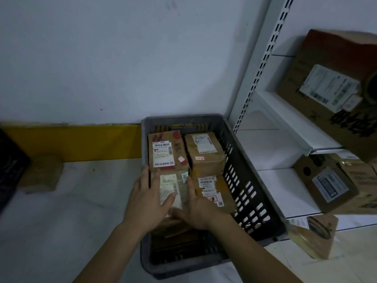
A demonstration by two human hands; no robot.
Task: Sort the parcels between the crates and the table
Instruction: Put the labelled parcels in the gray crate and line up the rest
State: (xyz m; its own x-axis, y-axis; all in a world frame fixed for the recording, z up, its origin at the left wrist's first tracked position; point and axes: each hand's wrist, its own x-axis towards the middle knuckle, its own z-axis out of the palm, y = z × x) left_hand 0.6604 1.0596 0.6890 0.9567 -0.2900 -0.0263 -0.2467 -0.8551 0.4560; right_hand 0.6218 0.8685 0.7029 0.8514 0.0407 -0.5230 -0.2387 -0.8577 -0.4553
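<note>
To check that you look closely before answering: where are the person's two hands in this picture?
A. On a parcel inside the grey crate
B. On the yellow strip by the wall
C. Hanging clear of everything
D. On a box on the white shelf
A: the left hand and right hand lie on either side of a labelled parcel that sits inside the grey crate.

Head-worn wide-angle view, steeply downward and close over the grey crate (240, 160) by the wall.
</note>
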